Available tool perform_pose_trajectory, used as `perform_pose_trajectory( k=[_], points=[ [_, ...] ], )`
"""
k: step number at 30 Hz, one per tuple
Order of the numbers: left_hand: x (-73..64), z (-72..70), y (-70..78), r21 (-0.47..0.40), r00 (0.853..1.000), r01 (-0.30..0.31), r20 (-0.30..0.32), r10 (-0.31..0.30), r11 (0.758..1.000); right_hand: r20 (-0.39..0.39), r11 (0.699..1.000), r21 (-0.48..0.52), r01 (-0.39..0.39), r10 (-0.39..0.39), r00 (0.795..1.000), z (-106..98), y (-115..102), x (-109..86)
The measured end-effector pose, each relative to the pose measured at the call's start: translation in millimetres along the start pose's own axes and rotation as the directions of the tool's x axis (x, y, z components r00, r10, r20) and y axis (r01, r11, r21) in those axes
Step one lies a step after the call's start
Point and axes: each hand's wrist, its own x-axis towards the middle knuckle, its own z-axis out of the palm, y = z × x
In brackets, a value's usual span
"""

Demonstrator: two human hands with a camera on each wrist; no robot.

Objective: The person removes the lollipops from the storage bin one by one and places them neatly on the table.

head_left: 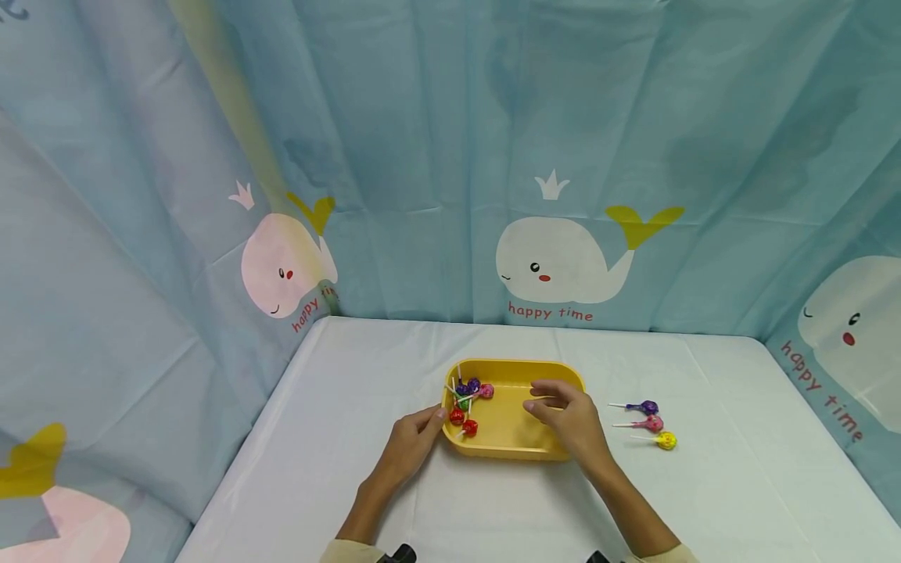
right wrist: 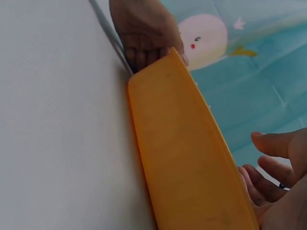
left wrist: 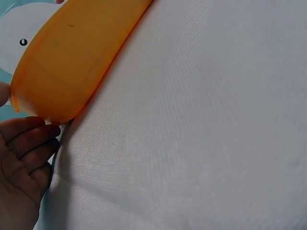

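Observation:
A yellow plastic tray (head_left: 503, 422) sits on the white table. At its left end my left hand (head_left: 411, 442) grips the wall, thumb at the rim and fingers against the outside, as the left wrist view also shows. Several lollipops lie bunched in the tray's left part, among them a red lollipop (head_left: 470, 428), a pink lollipop (head_left: 486, 391) and a purple lollipop (head_left: 475, 384). Over the tray's right part is my right hand (head_left: 573, 422), fingers loosely bent and apart, with nothing between them. The right wrist view shows its fingers (right wrist: 268, 184) beside the tray's long wall.
Right of the tray, three lollipops lie in a column on the table: a purple lollipop (head_left: 648, 407), a pink lollipop (head_left: 654, 423) and a yellow lollipop (head_left: 665, 441), sticks pointing left. A blue curtain (head_left: 422, 156) with whale prints hangs behind the white table (head_left: 338, 375).

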Motion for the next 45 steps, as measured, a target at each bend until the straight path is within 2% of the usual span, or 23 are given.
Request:
perform_pose_trajectory(
  k=[9,16,45],
  points=[
    [0.9,-1.3,-0.3,0.002,1.000,-0.001,-0.001,0.001,1.000,0.009,0.999,-0.015,-0.039,0.039,0.999,12.3,-0.5,8.9],
    [0.2,-2.6,2.1,-0.002,1.000,0.000,0.000,0.000,1.000,0.018,0.996,-0.081,-0.039,0.040,0.999,21.4,-3.9,14.5],
    [-0.5,-0.8,1.2,-0.009,1.000,-0.008,0.000,0.008,1.000,0.074,0.997,-0.080,0.000,0.005,0.997,56.4,-4.0,36.3]
  ],
)
